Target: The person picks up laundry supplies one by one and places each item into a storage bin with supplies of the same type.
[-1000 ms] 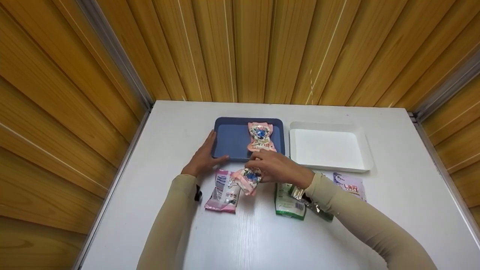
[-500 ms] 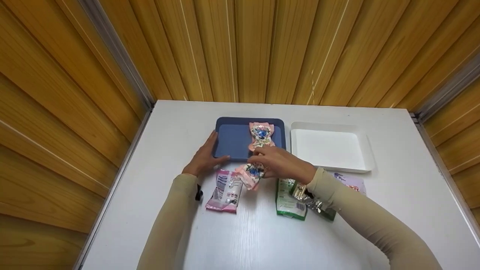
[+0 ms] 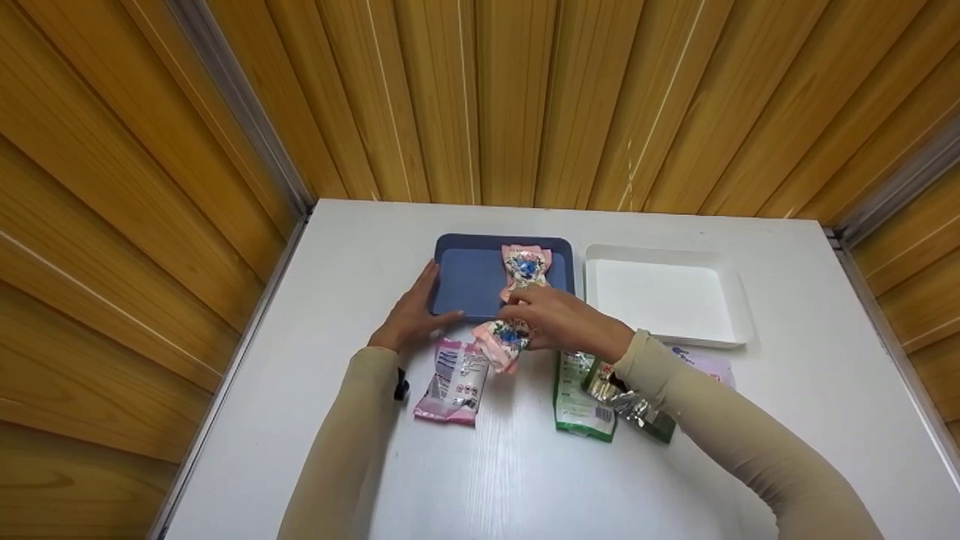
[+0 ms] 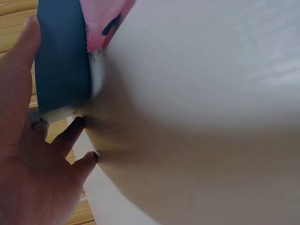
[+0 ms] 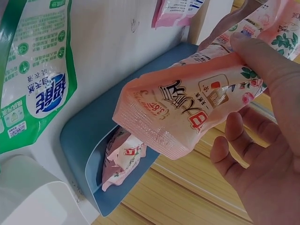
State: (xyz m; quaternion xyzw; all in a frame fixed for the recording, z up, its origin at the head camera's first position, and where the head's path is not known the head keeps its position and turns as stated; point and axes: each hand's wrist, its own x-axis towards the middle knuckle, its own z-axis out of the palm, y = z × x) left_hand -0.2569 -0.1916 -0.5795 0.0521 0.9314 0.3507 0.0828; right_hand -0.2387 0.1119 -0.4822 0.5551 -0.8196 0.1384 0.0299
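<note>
My right hand (image 3: 568, 321) pinches a pink floral sachet (image 3: 501, 345) by one end, thumb on its face, over the front edge of the blue tray (image 3: 469, 281). In the right wrist view the sachet's printed end (image 5: 164, 110) tilts above the tray, with the lower fingers loose. A similar pink sachet (image 3: 526, 264) lies inside the tray on its right side. My left hand (image 3: 409, 316) rests against the tray's front left corner, fingers spread along the left side and thumb at the front wall. The left wrist view shows that thumb (image 4: 27, 40) on the wall.
A white tray (image 3: 660, 300) stands right of the blue one. A pink-and-white packet (image 3: 454, 382) lies before the left hand. Under the right forearm are a green-and-white pouch (image 3: 585, 412), a dark green and silver packet (image 3: 645, 416) and a lilac packet (image 3: 712, 365), partly covered.
My right hand has moved slightly forward with the sachet, which is now closer to the blue tray's front edge. The left hand stays at the tray's corner.
</note>
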